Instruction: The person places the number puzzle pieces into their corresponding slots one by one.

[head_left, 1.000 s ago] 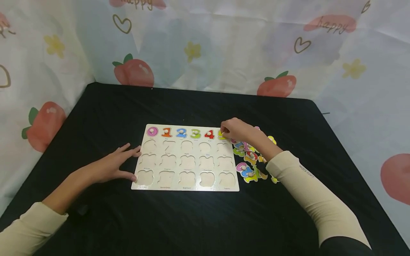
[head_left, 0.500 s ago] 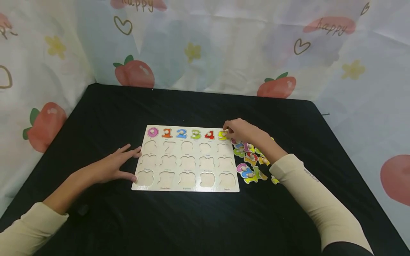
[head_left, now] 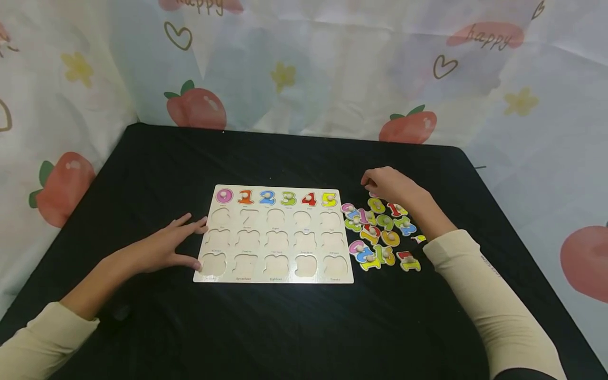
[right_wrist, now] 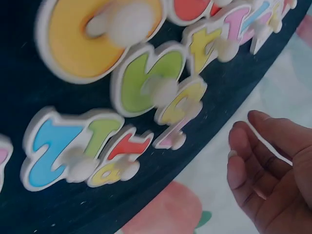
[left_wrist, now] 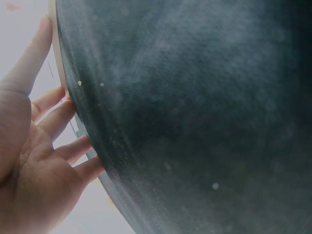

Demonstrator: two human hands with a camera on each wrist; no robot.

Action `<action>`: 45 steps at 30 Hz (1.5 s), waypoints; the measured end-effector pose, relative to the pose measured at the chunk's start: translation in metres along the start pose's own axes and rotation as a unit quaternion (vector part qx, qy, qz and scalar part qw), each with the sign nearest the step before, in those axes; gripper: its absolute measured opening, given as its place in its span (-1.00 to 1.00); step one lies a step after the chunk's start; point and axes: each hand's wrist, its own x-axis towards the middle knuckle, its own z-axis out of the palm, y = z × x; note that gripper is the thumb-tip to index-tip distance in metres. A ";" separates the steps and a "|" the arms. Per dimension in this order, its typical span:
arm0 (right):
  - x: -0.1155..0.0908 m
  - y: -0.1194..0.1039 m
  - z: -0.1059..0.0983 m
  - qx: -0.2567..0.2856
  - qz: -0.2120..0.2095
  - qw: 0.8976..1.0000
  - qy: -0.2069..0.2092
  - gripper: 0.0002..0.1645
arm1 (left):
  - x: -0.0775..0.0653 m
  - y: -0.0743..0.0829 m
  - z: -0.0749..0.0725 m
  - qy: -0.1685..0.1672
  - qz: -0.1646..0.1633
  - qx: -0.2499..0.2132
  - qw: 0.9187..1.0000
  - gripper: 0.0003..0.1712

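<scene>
My left hand (head_left: 159, 247) has its fingers spread and touches the left edge of a white number puzzle board (head_left: 285, 224). In the left wrist view the fingertips (left_wrist: 96, 165) of that hand lie along the board's edge. Across the board's top row sit colored pieces from a pink 0 (head_left: 224, 196) to a yellow 5 (head_left: 329, 199); the rows below are bare recesses. My right hand (head_left: 396, 186), nothing in its loosely bent fingers, hovers over the far side of a cluster of knobbed number pieces. An orange round piece (right_wrist: 58, 44) and a blue-and-green piece (right_wrist: 46, 153) show in the right wrist view.
The cluster of loose pieces, some overlapping, lies against the board's right side; a red-and-yellow piece (head_left: 408, 261) lies at its near right. Black cloth (head_left: 285, 332) covers the table. A printed curtain (head_left: 332, 68) stands behind it.
My right hand has let go of the yellow 5 at the board's top right and moved right, over the loose pieces. The left hand stays at the board's edge.
</scene>
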 end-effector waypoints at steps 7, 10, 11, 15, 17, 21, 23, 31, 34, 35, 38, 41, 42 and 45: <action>-0.008 0.016 -0.002 -0.007 0.026 1.000 0.011 -0.74 | -0.001 0.001 0.000 0.001 0.001 -0.002 1.000 0.08; -0.010 0.021 -0.001 -0.012 0.032 0.999 0.015 -0.75 | -0.001 0.000 0.000 0.001 0.004 -0.003 1.000 0.07; -0.010 0.022 -0.001 -0.012 0.034 0.999 0.015 -0.76 | -0.001 0.000 0.000 0.001 0.004 -0.003 1.000 0.08; -0.012 0.025 0.002 -0.007 0.059 0.998 0.001 -0.75 | 0.001 -0.001 0.000 0.001 0.005 -0.002 1.000 0.09; -0.012 0.026 0.004 -0.005 0.074 0.997 -0.004 -0.75 | 0.000 -0.001 0.000 0.001 0.004 -0.003 1.000 0.10; -0.009 0.029 0.011 0.001 0.093 0.996 0.003 -0.73 | 0.001 -0.002 0.000 0.000 0.002 -0.002 1.000 0.11; -0.008 0.030 0.014 0.002 0.097 0.995 0.011 -0.73 | 0.002 -0.001 0.000 0.000 0.001 0.000 1.000 0.11; -0.002 0.032 0.020 -0.008 0.104 0.994 0.010 -0.76 | 0.003 -0.001 -0.002 -0.005 -0.005 0.002 1.000 0.10; -0.003 0.033 0.020 -0.006 0.107 0.994 0.006 -0.75 | 0.003 -0.001 -0.002 -0.007 -0.005 0.003 1.000 0.10; -0.003 0.033 0.020 -0.004 0.109 0.994 0.004 -0.74 | 0.003 -0.001 -0.002 -0.008 -0.005 0.003 1.000 0.10; -0.006 0.034 0.018 0.002 0.109 0.994 0.004 -0.72 | 0.004 -0.001 -0.002 -0.009 -0.006 0.003 1.000 0.11; -0.011 0.035 0.014 0.006 0.106 0.994 0.009 -0.73 | 0.004 -0.002 -0.001 -0.007 -0.005 0.002 1.000 0.12; -0.013 0.034 0.013 0.007 0.104 0.994 0.008 -0.74 | 0.004 -0.002 -0.002 -0.007 -0.004 0.002 1.000 0.11; -0.022 0.032 0.006 0.013 0.090 0.996 -0.006 -0.77 | 0.004 -0.002 -0.002 -0.005 0.002 0.000 1.000 0.11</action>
